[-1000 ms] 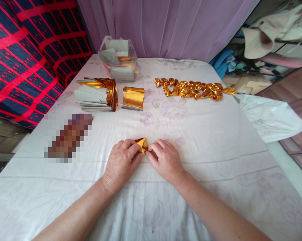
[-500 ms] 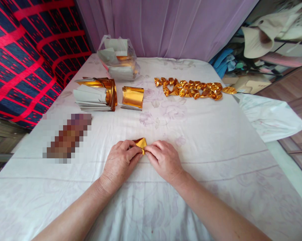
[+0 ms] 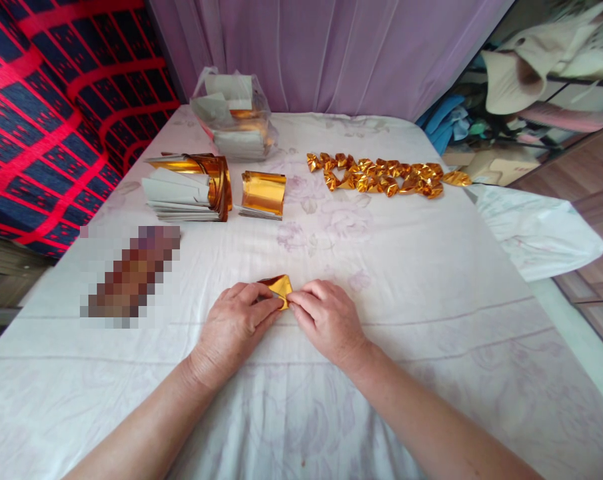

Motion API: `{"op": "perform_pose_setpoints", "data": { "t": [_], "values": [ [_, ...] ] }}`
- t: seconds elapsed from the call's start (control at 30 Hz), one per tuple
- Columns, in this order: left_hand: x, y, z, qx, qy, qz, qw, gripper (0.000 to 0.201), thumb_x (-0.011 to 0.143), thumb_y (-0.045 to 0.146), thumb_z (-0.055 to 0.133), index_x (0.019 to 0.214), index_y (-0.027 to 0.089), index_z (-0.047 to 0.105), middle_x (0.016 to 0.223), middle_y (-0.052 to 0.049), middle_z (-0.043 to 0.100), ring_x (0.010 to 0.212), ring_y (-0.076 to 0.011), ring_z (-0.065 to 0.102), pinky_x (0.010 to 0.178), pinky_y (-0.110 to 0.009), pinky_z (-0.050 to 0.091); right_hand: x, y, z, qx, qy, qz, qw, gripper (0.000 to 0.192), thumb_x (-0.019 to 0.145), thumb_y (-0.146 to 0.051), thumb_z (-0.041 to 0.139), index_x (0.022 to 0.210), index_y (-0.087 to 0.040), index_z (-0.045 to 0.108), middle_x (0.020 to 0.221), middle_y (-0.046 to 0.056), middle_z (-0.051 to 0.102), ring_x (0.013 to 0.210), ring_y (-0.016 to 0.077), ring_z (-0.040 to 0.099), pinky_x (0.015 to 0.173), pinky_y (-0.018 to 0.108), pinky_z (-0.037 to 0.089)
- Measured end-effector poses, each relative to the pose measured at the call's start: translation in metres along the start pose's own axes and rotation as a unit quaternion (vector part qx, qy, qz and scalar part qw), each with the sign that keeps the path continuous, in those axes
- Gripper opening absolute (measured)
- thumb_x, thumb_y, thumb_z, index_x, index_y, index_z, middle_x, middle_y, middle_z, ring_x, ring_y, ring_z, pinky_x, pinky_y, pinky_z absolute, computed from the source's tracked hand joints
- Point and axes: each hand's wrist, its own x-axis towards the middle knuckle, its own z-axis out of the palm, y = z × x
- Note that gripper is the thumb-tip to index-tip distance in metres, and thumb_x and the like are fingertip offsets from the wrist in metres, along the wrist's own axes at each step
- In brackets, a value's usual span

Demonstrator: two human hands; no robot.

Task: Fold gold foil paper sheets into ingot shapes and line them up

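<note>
A sheet of gold foil paper (image 3: 282,287), partly folded, lies on the cloth between my hands. My left hand (image 3: 239,317) is closed on its left side, with thumb and fingers pressed along the near edge. At the right edge, my right hand (image 3: 329,320) pinches the foil between thumb and fingertips. The near folds are partly hidden by my fingers. Beyond the hands sit a small stack of gold foil sheets (image 3: 264,193) and a larger stack with white backs (image 3: 181,193). Folded gold foil pieces (image 3: 381,175) lie in rows at the back right.
At the back stands a clear plastic bag (image 3: 231,117) holding more foil sheets. A blurred-out item (image 3: 131,277) lies on the left of the flowered tablecloth (image 3: 406,267). A white bag (image 3: 541,230) hangs at the right edge, near cluttered shelves (image 3: 531,127).
My left hand has shifted slightly left along the foil, so a little more of the gold shows. My right hand still pinches the right edge. The view has drifted slightly.
</note>
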Motion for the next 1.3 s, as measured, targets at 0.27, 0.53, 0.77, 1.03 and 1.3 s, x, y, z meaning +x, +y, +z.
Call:
{"op": "perform_pose_setpoints", "data": {
  "t": [0.27, 0.53, 0.77, 1.03, 1.3],
  "values": [
    [-0.0006, 0.0010, 0.0006, 0.018, 0.005, 0.000, 1.000, 0.022, 0.096, 0.032, 0.052, 0.101, 0.026, 0.073, 0.097, -0.005, 0.069, 0.086, -0.0204, 0.062, 0.076, -0.037, 0.052, -0.0011, 0.0003, 0.0002, 0.005, 0.001, -0.002, 1.000, 0.014, 0.091, -0.020, 0.058, 0.091, -0.023, 0.072, 0.083, 0.003, 0.063, 0.078, 0.0159, 0.056, 0.073, 0.030, 0.040],
    [0.0000, 0.0006, 0.0005, 0.003, 0.004, -0.004, 1.000, 0.021, 0.095, 0.031, 0.053, 0.101, 0.025, 0.072, 0.096, -0.005, 0.069, 0.086, -0.0204, 0.062, 0.077, -0.037, 0.052, -0.0010, 0.0004, 0.0000, 0.002, -0.003, 0.000, 1.000, 0.015, 0.091, -0.020, 0.058, 0.091, -0.023, 0.073, 0.082, 0.003, 0.062, 0.078, 0.0160, 0.056, 0.073, 0.030, 0.041],
    [-0.0015, 0.0001, 0.0001, 0.012, 0.008, -0.002, 1.000, 0.021, 0.095, 0.030, 0.053, 0.101, 0.024, 0.072, 0.097, -0.005, 0.069, 0.085, -0.0203, 0.061, 0.076, -0.037, 0.053, -0.0018, 0.0012, 0.0010, 0.007, 0.003, 0.004, 1.000, 0.014, 0.091, -0.022, 0.058, 0.092, -0.023, 0.072, 0.083, 0.002, 0.063, 0.078, 0.0161, 0.056, 0.073, 0.030, 0.041],
    [-0.0002, 0.0021, -0.0002, 0.009, -0.001, -0.014, 1.000, 0.023, 0.096, 0.030, 0.051, 0.102, 0.024, 0.072, 0.097, -0.005, 0.070, 0.085, -0.0202, 0.061, 0.076, -0.037, 0.053, -0.0011, 0.0020, 0.0008, 0.018, 0.003, 0.006, 1.000, 0.020, 0.089, -0.016, 0.054, 0.092, -0.023, 0.072, 0.083, 0.003, 0.064, 0.078, 0.0164, 0.057, 0.074, 0.030, 0.042],
    [-0.0006, 0.0012, 0.0005, 0.010, -0.001, -0.018, 1.000, 0.023, 0.096, 0.030, 0.051, 0.102, 0.024, 0.072, 0.098, -0.005, 0.069, 0.084, -0.0204, 0.061, 0.075, -0.037, 0.053, -0.0006, 0.0057, 0.0003, 0.041, -0.005, 0.008, 0.999, 0.027, 0.086, -0.009, 0.048, 0.093, -0.021, 0.072, 0.085, 0.004, 0.065, 0.078, 0.0167, 0.058, 0.073, 0.030, 0.043]
  ]
}}
